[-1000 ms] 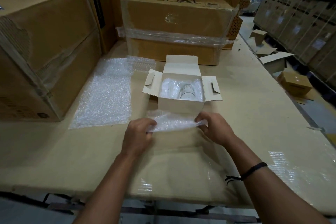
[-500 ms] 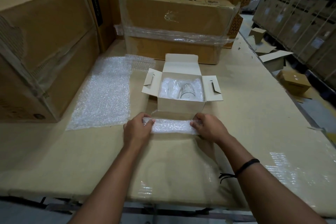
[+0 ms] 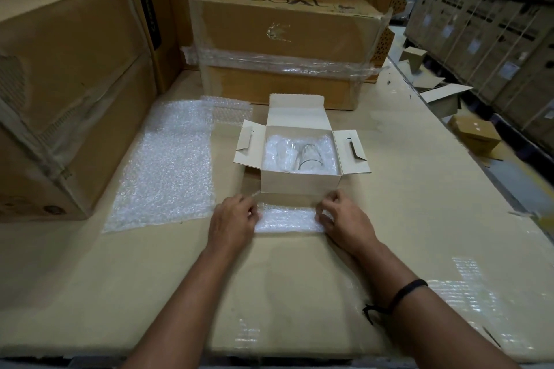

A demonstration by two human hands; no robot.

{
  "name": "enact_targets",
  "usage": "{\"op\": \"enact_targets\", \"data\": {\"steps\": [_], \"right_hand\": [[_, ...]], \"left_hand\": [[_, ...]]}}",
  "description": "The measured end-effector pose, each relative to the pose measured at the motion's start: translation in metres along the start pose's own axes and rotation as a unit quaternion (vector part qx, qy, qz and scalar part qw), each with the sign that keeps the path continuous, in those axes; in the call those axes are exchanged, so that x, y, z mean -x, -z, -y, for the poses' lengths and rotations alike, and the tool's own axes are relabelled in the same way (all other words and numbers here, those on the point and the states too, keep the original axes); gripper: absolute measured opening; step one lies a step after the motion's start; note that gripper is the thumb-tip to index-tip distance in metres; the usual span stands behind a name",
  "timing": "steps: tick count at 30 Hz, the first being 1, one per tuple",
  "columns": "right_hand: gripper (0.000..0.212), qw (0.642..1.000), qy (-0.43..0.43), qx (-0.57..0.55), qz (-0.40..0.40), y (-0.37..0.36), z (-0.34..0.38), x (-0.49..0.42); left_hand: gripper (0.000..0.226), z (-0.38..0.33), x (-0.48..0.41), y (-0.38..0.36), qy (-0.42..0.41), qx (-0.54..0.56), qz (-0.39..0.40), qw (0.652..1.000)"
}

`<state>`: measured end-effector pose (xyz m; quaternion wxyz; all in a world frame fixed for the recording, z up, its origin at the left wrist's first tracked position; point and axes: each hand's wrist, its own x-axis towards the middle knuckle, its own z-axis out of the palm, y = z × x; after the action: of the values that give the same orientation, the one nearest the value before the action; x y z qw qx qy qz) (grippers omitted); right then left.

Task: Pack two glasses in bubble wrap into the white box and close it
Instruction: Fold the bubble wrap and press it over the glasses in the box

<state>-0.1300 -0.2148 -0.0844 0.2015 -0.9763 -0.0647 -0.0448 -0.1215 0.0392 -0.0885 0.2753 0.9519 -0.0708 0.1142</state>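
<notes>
The white box (image 3: 299, 186) stands open on the table, back flap up and side flaps spread. Inside lie two glasses (image 3: 308, 156) on bubble wrap lining. Just in front of the box a folded piece of bubble wrap (image 3: 287, 220) lies flat on the table. My left hand (image 3: 232, 223) holds its left end and my right hand (image 3: 344, 223) holds its right end, fingers curled over the edges.
A large sheet of bubble wrap (image 3: 168, 165) lies to the left of the box. Big cardboard cartons stand at the left (image 3: 60, 84) and behind (image 3: 284, 48). The table's right edge (image 3: 467, 141) drops to a floor with small boxes (image 3: 475, 135).
The bubble wrap piece, held up and stretched a second ago, has been folded and brought down flat onto the table in front of the box.
</notes>
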Motion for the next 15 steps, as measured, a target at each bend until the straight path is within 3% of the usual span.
{"op": "enact_targets", "data": {"steps": [4,7,8,12,15], "right_hand": [[0.023,0.999,0.024,-0.03,0.039,0.012,-0.007,0.001],[0.046,0.988,0.016,-0.03,0.152,0.032,-0.011,-0.001],[0.052,0.984,0.014,-0.02,0.176,0.036,-0.011,-0.003],[0.055,0.981,-0.008,0.01,0.194,0.037,-0.005,-0.01],[0.045,0.985,-0.013,0.057,0.162,0.034,0.002,-0.01]], "left_hand": [[0.029,0.015,-0.004,0.013,-0.043,-0.013,0.094,0.995],[0.071,0.021,-0.006,0.022,-0.077,-0.081,0.193,0.975],[0.074,0.021,-0.007,0.023,-0.084,-0.094,0.208,0.97],[0.039,0.02,-0.013,0.023,-0.091,-0.098,0.177,0.975],[0.031,0.02,-0.017,0.021,-0.099,-0.098,0.14,0.98]]}}
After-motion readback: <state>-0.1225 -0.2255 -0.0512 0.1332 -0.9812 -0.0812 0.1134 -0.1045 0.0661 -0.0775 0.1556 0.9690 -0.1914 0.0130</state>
